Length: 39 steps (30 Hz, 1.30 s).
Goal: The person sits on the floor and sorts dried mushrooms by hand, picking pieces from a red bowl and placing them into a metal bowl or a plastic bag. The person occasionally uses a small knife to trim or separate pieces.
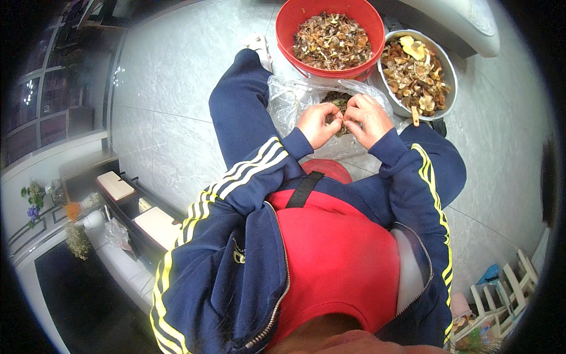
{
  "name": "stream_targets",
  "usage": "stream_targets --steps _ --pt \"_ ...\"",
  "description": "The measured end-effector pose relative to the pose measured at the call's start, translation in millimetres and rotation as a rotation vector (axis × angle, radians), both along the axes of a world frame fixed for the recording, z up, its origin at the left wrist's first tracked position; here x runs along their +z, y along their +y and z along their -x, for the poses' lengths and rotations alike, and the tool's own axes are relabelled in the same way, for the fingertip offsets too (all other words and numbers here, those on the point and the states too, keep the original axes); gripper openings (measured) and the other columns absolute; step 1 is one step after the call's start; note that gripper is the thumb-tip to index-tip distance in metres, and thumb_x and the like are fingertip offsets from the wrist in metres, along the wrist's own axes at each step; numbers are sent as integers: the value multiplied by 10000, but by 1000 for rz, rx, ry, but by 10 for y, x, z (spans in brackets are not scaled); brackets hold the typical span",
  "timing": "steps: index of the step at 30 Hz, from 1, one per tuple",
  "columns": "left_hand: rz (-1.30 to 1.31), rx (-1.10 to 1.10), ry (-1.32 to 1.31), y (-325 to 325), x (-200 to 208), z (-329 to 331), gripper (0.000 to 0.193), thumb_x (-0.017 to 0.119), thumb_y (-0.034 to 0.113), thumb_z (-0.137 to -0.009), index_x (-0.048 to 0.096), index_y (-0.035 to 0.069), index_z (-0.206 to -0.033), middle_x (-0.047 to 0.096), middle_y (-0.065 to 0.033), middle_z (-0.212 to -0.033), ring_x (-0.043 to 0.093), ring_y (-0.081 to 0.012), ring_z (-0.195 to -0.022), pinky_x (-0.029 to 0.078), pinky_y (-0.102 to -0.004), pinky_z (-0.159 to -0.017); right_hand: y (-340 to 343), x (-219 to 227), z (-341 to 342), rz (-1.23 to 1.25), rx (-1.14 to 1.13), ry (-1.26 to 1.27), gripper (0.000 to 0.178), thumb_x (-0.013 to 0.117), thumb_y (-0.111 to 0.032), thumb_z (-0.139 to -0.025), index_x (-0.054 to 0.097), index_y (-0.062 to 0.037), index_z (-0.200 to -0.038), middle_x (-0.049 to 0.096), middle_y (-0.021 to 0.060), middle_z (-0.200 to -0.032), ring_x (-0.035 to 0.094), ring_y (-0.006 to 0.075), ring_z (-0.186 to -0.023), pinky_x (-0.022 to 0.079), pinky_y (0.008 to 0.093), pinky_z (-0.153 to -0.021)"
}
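- Both forearms, in navy sleeves with yellow and white stripes, reach forward and angle inward, so the hands meet on the near side of the red bucket (286, 26).
- The left hand (318, 125) comes in from the left, back of the hand upward, with the fingers curled and the thumb and forefinger drawn close together toward the right hand.
- The right hand (368, 122) comes in from the right, knuckles raised and fingers bent down, its fingertips bunched narrowly and almost meeting those of the left.
- Whether either hand pinches a small piece cannot be told; the tips are too small and partly hidden.
- The dark mushroom pieces (337, 96) lie just beyond and beneath the fingertips, near side of the red bucket, partly covered by the hands.
- A clear plastic bag (287, 101) spreads around and under them, its crumpled edge close to the red bucket's near wall.
- Brown mushrooms (331, 41) fill the lower part of the red bucket.
- Right of the red bucket, just beside it, a pale round pot (453, 75) holds more mushrooms, with yellow caps (413, 48) on top.
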<state>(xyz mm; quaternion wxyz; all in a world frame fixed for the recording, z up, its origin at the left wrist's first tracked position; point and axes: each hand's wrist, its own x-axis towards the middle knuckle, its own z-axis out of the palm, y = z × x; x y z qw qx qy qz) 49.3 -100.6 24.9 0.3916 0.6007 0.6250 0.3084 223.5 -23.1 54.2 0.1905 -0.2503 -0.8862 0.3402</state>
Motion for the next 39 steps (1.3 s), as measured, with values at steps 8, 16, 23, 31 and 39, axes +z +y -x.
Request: stream_targets --steps 8,16,23,31,39 --pt "271 200 -551 3 -339 -116 147 582 126 -848 607 -3 -912 634 -33 -826 585 -100 -752 469 -250 -726 32 -32 -7 -10 -49 -13 94 632 -104 -703 592 -40 -760 534 99 -880 514 307 -858 422 401 -752" --pt "420 205 -753 137 -579 86 174 574 169 -866 628 4 -854 659 -63 -832 619 -144 -737 479 -272 -729 197 -43 -39 93 -126 37 66 607 -81 -741 592 -23 -768 549 116 -896 535 308 -899 433 386 -790" --pt "-98 102 154 366 -758 17 107 655 148 -742 646 47 -779 624 -81 -848 580 -293 -866 446 -361 -789 999 49 -401 -257 -496 -168 177 602 -80 -765 635 -13 -926 582 150 -1005 557 318 -973 446 385 -851" --pt "-76 -60 201 536 -419 161 205 597 119 -775 597 46 -966 601 -128 -908 571 -318 -908 448 -401 -808 1219 48 -132 -35 -441 -54 233 614 -108 -785 596 -7 -994 567 140 -1036 566 315 -952 461 374 -816" --pt "-215 -77 557 1824 -513 1091 133 600 187 -757 655 66 -762 610 -133 -775 581 -325 -782 469 -425 -720 1174 199 65 -21 -297 17 174 595 -86 -802 592 4 -951 559 145 -958 563 320 -909 460 381 -783"
